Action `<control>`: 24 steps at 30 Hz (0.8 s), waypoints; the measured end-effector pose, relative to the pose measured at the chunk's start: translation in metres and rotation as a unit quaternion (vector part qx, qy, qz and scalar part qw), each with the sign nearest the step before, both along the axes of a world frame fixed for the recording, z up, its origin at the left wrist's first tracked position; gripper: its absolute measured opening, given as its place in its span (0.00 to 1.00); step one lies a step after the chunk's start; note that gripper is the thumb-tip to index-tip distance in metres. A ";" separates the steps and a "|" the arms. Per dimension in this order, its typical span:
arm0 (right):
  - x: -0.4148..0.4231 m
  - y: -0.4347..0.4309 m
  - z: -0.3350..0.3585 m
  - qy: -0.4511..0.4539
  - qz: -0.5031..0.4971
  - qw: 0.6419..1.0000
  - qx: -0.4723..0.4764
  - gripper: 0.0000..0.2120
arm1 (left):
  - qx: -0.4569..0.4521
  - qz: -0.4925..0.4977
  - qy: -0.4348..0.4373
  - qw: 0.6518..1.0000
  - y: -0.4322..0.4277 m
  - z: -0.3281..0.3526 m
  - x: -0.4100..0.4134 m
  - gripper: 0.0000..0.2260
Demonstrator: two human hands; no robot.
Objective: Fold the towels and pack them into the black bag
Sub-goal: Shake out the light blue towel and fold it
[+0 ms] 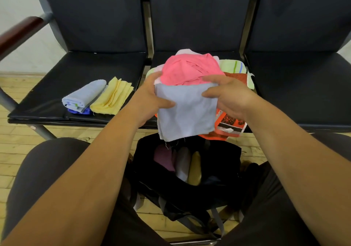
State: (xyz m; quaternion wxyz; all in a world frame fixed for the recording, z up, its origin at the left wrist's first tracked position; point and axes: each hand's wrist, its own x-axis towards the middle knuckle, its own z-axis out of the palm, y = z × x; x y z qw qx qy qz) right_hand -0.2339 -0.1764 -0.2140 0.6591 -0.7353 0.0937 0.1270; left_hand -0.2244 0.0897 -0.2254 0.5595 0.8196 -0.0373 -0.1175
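I hold a folded pale grey-blue towel (187, 110) upright in the air above the black bag (218, 162). My left hand (152, 95) grips its left edge and my right hand (228, 95) grips its upper right corner. The bag stands open on the floor between my knees, with purple, white and yellow folded towels (182, 164) packed upright inside. Behind the held towel a heap of unfolded towels lies on the middle seat, with a pink towel (188, 68) on top and an orange patterned one (228, 124) hanging over the seat edge.
On the left seat (57, 86) lie a folded light blue towel (85, 95) over a dark blue one, and a folded yellow towel (113, 97) beside them. The right seat (303, 86) is bare black cushion. A wooden armrest (20, 30) juts out at the far left. My knees flank the bag.
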 end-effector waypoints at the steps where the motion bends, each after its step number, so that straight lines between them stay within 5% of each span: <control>1: -0.003 0.003 0.002 -0.023 0.040 0.997 -0.066 0.31 | 0.076 -0.012 -0.036 0.996 -0.001 0.000 -0.001 0.36; 4: -0.015 0.015 0.009 -0.092 0.104 0.945 -0.296 0.32 | 0.205 0.011 -0.119 0.971 -0.006 -0.007 0.001 0.18; 7: -0.015 0.026 0.005 -0.159 0.097 0.906 -0.380 0.19 | 0.285 0.043 -0.186 0.940 -0.007 -0.014 0.004 0.03; 10: -0.011 0.026 0.002 -0.148 0.076 0.891 -0.423 0.09 | 0.234 0.041 -0.185 0.953 -0.001 -0.015 0.005 0.07; 13: -0.012 0.018 0.003 -0.125 0.051 0.926 -0.353 0.03 | 0.157 0.027 -0.141 0.977 0.005 -0.006 0.002 0.07; 18: -0.013 0.007 0.011 0.001 0.034 0.990 -0.137 0.12 | 0.025 0.032 0.017 0.999 0.007 0.007 -0.004 0.15; 24: -0.016 0.010 0.006 0.080 0.005 0.996 0.026 0.16 | -0.076 0.078 0.155 0.982 0.000 0.013 -0.013 0.15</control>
